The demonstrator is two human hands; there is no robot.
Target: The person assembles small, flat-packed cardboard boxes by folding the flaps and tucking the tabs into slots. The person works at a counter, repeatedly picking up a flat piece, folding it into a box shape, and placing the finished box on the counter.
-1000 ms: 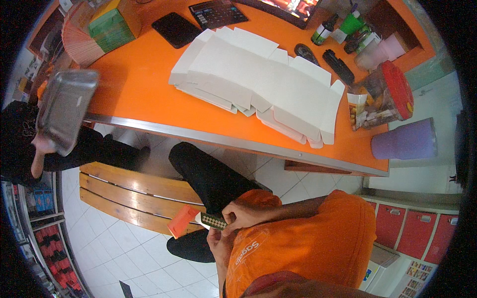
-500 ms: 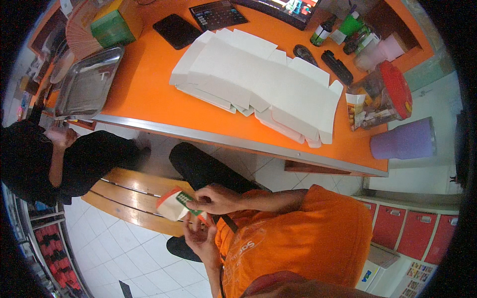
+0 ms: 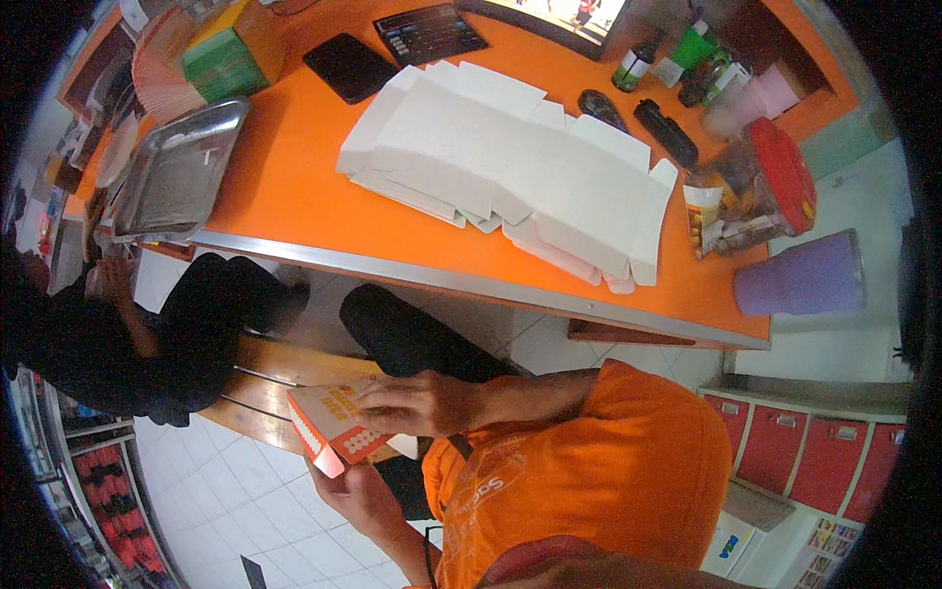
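A small carton (image 3: 329, 410) with printed white and orange-red faces is between my two hands, above the wooden bench. My right hand (image 3: 417, 402) lies across its upper face, fingers bent over the printed panel. Below, my left hand (image 3: 351, 489) grips its lower edge; the carton partly covers those fingers. A pale flap (image 3: 403, 445) sticks out on the side nearest my shirt. On the orange table (image 3: 285, 187), a pile of flattened white cartons (image 3: 510, 157) lies apart from both hands.
A metal tray (image 3: 182, 172), a black tablet (image 3: 349, 67) and a calculator (image 3: 429, 34) lie on the table. At its right end stand a red-lidded jar (image 3: 751, 191) and a purple tumbler (image 3: 800, 275). Another person in dark clothes (image 3: 186, 344) sits left on the wooden bench (image 3: 265, 393).
The carton has been turned: its green panel is out of sight and a white and orange-red face shows. My left hand has shifted left and down. The other person's arm has moved.
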